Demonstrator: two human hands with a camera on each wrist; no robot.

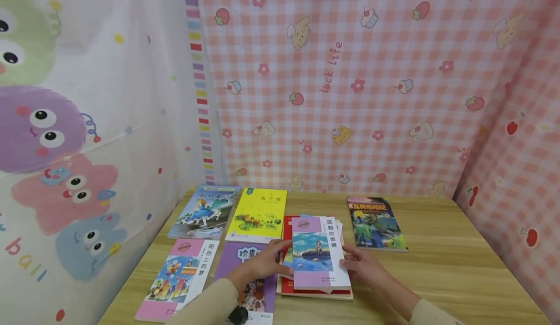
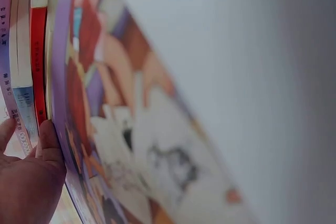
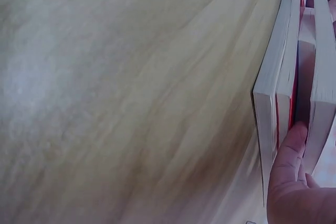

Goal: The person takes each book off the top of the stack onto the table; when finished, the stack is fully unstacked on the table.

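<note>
The right grip point(image 1: 365, 267) pinched the top pink book point(image 1: 312, 258). The left grip point(image 1: 264, 263) touched its other side; I couldn't tell if it squeezed. Under that grip lay a purple book point(image 1: 260, 299).

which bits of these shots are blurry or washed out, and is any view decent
Head view: evenly lit, with the big title readable on the yellow book; left wrist view: the purple book beside the lens is soft, the right side featureless pale grey; right wrist view: the table looks smeared, with a hazy pale patch at left, while the stacked books are sharper.
</note>
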